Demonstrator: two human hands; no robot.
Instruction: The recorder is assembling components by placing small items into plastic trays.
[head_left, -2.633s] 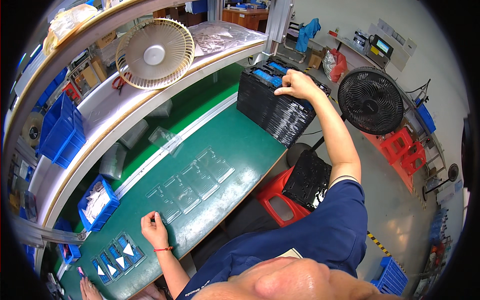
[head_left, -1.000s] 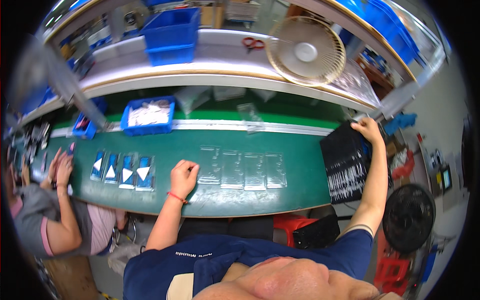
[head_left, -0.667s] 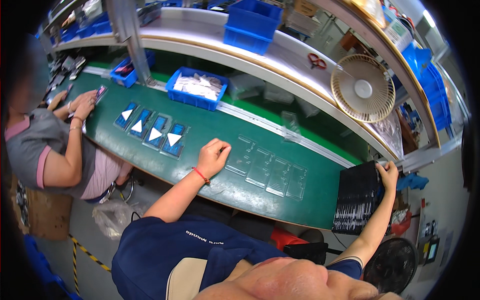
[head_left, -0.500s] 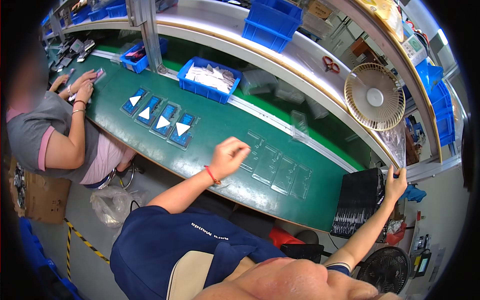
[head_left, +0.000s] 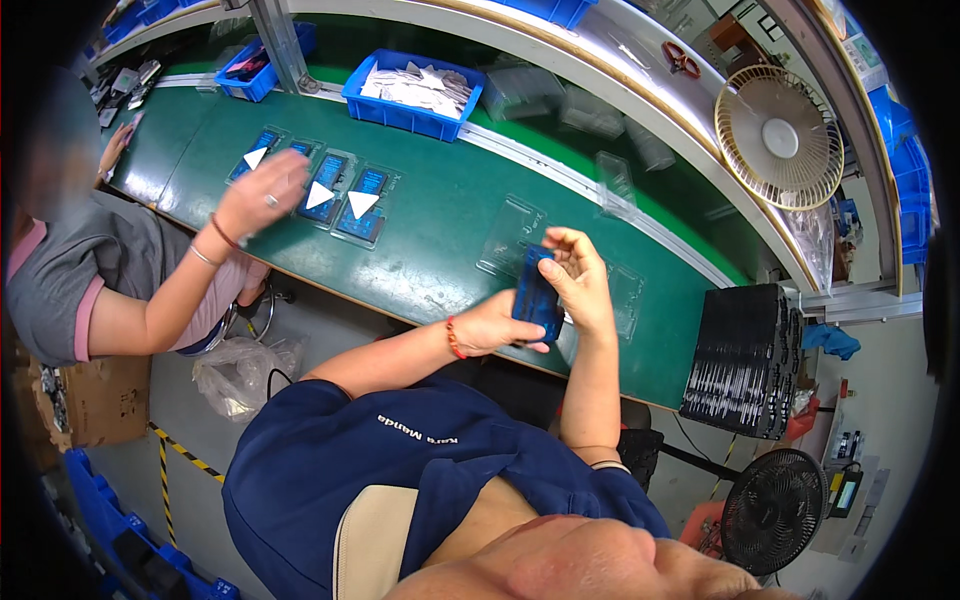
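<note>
A dark blue, flat rectangular panel, about phone-sized, is held upright between my two hands above the table's near edge. My left hand, with a red bracelet at its wrist, grips the lower end with the thumb across it. The upper end is pinched by my right hand, its thumb on the panel's face. Just beyond them lies an empty clear plastic tray. Another clear tray shows to the right of my right hand; what lies directly behind my hands is partly hidden.
Several clear trays with blue panels and white triangular pieces lie leftward, under a co-worker's blurred hand. A blue bin of white pieces stands at the back. Stacked black trays occupy the right end, below a shelf with a fan.
My right hand has come from the black stack to the middle, and both hands now hold the blue panel. The co-worker's hand has reached over the panels on the left.
</note>
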